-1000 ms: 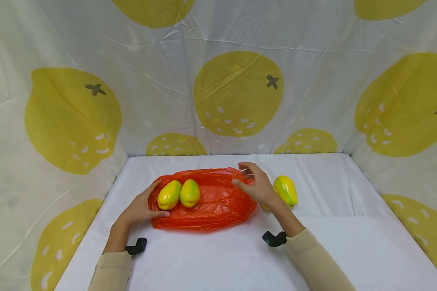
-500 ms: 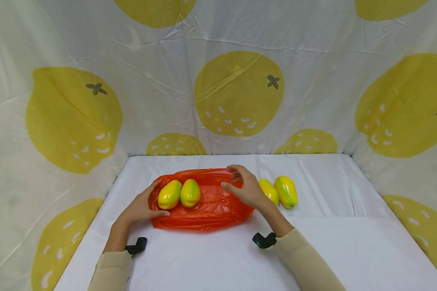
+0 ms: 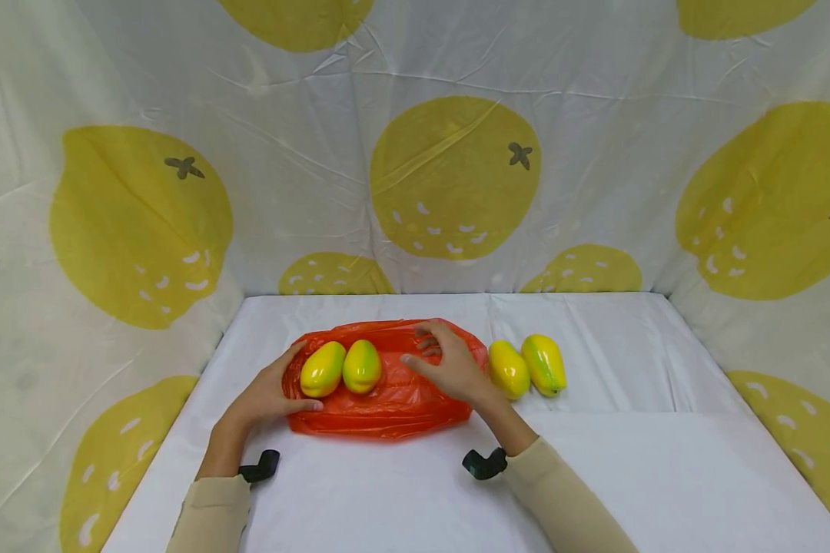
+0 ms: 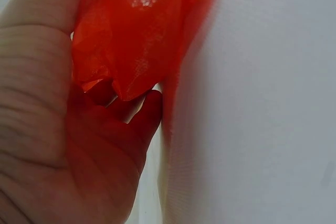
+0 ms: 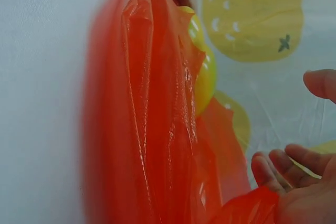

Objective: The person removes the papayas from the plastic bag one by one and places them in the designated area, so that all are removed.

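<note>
Left hand (image 3: 268,395): I grip the left end of the red plastic bag (image 3: 383,421) on the white cloth (image 3: 366,499), beside two papayas (image 3: 362,367) inside. Right hand (image 3: 449,370): I hold fingers relaxed over the bag's right side.

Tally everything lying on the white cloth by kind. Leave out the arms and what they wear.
Yellow-green fruits: 4
Red plastic bag: 1
Total: 5
</note>
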Motion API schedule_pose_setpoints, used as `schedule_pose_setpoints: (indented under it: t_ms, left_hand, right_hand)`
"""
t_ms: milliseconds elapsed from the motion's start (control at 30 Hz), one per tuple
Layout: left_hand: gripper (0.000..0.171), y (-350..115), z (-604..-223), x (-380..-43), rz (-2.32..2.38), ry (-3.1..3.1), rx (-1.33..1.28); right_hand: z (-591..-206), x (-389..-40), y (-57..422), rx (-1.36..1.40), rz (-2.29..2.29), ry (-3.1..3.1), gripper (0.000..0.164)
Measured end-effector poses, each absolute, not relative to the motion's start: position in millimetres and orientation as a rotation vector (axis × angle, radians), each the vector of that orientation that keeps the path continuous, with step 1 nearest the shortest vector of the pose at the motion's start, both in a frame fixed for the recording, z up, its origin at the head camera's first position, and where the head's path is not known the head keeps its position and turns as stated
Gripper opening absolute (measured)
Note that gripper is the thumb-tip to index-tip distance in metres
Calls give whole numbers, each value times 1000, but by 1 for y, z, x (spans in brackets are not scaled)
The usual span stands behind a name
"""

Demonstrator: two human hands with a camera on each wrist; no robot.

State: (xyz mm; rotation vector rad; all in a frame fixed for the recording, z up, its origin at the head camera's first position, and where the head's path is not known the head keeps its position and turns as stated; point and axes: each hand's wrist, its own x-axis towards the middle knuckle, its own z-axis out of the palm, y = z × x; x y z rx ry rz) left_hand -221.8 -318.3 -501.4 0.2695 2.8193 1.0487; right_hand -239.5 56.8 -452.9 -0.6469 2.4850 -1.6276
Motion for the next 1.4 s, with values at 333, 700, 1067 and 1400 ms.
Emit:
schedule_pose_setpoints:
  t_ms: [333, 700, 1067, 1400]
  left_hand:
    - [126, -318, -499, -221, 1030, 2833, 295]
    - [125, -318, -501, -222, 1035, 2822, 287]
    - [127, -318, -501, -222, 1056, 2818, 278]
    - [126, -317, -501, -222, 1061, 2811, 266]
  right_hand:
    - [-465, -235, 35, -652, -1534, 2443, 73]
    - [-479, -232, 10, -600, -1372, 2543, 76]
    - [-490, -236, -15, -398, -1382, 2580, 91]
    - [-501, -240, -32, -305, -1353, 2588, 100]
